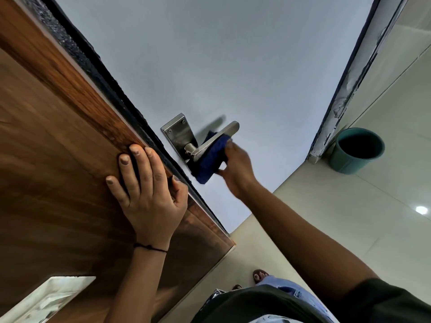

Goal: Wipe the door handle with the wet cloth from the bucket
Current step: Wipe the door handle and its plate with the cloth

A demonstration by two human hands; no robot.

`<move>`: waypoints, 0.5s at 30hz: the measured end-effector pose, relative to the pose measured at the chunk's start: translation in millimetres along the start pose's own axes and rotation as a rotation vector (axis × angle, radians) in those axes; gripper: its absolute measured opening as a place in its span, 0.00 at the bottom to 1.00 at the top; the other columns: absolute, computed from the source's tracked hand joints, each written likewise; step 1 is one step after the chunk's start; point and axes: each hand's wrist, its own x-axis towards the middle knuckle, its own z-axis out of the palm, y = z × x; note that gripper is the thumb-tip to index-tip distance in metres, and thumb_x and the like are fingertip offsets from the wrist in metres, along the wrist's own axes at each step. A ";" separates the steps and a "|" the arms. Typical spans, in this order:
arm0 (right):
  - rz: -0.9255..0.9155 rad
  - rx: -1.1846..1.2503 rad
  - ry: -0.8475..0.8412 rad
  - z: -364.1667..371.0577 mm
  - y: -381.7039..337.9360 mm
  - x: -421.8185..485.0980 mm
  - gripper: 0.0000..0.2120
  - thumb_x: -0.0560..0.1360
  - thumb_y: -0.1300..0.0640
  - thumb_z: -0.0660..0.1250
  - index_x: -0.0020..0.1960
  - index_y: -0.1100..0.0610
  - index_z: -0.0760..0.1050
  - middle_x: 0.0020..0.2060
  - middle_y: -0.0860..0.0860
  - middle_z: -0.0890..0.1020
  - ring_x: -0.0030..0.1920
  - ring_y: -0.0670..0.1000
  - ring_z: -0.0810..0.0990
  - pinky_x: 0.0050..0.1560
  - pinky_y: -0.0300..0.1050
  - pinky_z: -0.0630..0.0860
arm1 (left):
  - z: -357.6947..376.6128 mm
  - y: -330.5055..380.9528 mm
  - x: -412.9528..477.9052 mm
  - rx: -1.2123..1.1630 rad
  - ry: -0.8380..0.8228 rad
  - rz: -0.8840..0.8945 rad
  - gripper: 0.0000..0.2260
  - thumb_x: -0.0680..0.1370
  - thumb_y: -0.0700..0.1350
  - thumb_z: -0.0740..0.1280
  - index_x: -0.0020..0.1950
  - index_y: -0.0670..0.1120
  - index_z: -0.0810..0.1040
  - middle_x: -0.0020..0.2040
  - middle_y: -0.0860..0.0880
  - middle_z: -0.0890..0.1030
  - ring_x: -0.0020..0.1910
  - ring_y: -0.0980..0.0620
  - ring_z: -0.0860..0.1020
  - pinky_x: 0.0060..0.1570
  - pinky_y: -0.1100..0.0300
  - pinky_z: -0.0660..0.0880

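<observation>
Left hand (144, 190) spread flat; right hand (235, 169) fingers (229, 145) curled closed.

No readable text, labels, numbers, signs

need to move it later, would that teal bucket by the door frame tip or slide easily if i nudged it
The teal bucket looks squat and wide-mouthed, standing upright on the floor, so it probably resists tipping. The glossy tiled floor suggests it would likely slide when nudged. Its dark inside may hold water, which I cannot confirm; if so, it would feel heavier and slosh.
</observation>
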 end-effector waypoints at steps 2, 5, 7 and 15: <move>-0.016 0.041 0.073 -5.2 -12.5 7.4 0.19 0.83 0.53 0.51 0.68 0.61 0.71 0.62 0.58 0.77 0.56 0.55 0.77 0.51 0.56 0.79 | -1.1 -1.2 -0.2 0.003 -0.015 0.008 0.37 0.75 0.47 0.61 0.78 0.42 0.44 0.76 0.39 0.54 0.77 0.49 0.38 0.75 0.49 0.36; -0.049 0.025 0.107 -10.4 -21.1 13.5 0.18 0.83 0.53 0.52 0.67 0.60 0.71 0.56 0.55 0.78 0.49 0.50 0.78 0.52 0.56 0.79 | -2.4 -2.4 -1.4 0.007 -0.030 0.020 0.36 0.76 0.49 0.59 0.78 0.42 0.43 0.79 0.44 0.42 0.77 0.49 0.37 0.74 0.49 0.35; -0.046 0.012 0.106 -6.5 -18.3 12.0 0.18 0.83 0.52 0.51 0.67 0.59 0.71 0.52 0.52 0.79 0.47 0.48 0.78 0.57 0.58 0.77 | -1.6 -2.5 -1.6 0.009 -0.030 0.017 0.37 0.76 0.48 0.60 0.78 0.42 0.44 0.78 0.40 0.48 0.77 0.49 0.37 0.74 0.49 0.35; -0.029 -0.117 0.087 30.0 27.1 -15.4 0.19 0.83 0.50 0.50 0.65 0.60 0.69 0.59 0.59 0.78 0.59 0.57 0.78 0.62 0.60 0.76 | 0.3 -1.7 -2.2 -0.004 -0.016 0.007 0.37 0.75 0.47 0.62 0.78 0.40 0.46 0.74 0.38 0.57 0.78 0.49 0.38 0.74 0.49 0.36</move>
